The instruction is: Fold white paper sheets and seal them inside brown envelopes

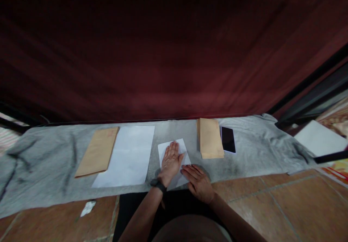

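Note:
A folded sheet of white paper (178, 148) lies tilted on the grey cloth in front of me. My left hand (170, 163), with a dark watch on its wrist, rests flat on this paper with its fingers stretched out. Lower down, my right hand (199, 182) lays its outstretched fingers over the paper's right edge. Part of the sheet is hidden under both hands. To the left lies a larger white sheet (133, 155), partly covered by brown envelopes (99, 151). Off to the right sits a stack of brown envelopes (211, 138).
A dark-screened phone (228, 139) lies right of the envelope stack. The grey cloth (252, 144) runs along a dark red hanging fabric (174, 71). A crumpled white scrap (88, 208) is on the tiled floor (252, 209). A white sheet (320, 137) shows at far right.

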`<state>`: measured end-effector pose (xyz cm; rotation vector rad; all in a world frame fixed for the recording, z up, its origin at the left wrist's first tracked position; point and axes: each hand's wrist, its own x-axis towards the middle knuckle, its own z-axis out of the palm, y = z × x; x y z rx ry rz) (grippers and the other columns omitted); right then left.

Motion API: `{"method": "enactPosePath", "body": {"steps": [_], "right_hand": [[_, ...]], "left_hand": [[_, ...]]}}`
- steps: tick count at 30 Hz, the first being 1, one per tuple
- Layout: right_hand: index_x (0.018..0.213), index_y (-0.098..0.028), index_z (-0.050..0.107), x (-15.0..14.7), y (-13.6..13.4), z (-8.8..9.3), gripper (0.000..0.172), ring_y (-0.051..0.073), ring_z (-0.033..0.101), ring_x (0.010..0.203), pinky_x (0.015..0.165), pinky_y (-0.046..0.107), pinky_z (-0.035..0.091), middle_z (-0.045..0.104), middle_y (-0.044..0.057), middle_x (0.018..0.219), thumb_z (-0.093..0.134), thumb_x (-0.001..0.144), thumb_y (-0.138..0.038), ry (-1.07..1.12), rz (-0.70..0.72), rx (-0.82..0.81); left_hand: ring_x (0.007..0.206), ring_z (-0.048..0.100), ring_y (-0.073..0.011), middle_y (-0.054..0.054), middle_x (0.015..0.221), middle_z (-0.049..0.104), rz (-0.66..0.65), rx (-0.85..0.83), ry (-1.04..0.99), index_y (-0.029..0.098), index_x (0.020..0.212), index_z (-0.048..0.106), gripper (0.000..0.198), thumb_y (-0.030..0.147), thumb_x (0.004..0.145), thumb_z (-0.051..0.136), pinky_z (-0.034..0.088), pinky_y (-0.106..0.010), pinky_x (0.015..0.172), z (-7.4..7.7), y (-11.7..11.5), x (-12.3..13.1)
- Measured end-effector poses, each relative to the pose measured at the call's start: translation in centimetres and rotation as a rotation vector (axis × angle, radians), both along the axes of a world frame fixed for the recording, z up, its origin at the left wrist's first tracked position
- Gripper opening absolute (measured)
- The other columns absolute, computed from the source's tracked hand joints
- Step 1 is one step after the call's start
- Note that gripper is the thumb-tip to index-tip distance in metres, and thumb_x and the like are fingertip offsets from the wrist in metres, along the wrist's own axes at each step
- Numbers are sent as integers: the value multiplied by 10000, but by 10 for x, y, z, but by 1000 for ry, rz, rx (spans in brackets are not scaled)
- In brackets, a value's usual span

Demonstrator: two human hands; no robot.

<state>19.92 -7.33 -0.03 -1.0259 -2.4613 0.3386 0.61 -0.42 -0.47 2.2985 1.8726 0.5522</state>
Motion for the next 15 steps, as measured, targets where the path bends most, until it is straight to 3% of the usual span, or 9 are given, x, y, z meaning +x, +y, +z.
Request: {"method": "enactPosePath", "body": {"steps": [5,11,13,15], "right_hand": [[1433,-190,539,0,0,0,590,222,498,1373,1187,468,382,544,74,1485,501,847,-135,-9,6,12],[1435,-200,540,0,0,3,599,224,510,1363,1171,474,404,556,76,1473,502,841,-128,6,4,28],[1435,-198,540,0,0,3,597,226,510,1363,1171,481,402,556,77,1472,496,844,-122,3,9,29],[1435,-191,541,0,0,3,594,227,511,1363,1172,485,401,558,81,1469,490,848,-115,-1,15,33]], "left_hand": [[1514,267,-280,-190,1600,351,141,14,17,63,1530,353,615,415,1027,315,265,-490,1230,1,-5,-25],[1495,302,-311,-206,1584,362,192,39,-1,48,1513,388,600,381,1015,352,302,-514,1212,4,-26,-38],[1489,320,-301,-195,1575,384,152,27,-18,76,1508,409,582,390,1020,363,312,-515,1209,10,-39,-38],[1488,329,-267,-156,1579,397,11,-10,-37,132,1506,425,555,403,1024,384,311,-492,1216,20,-57,-38]]}}
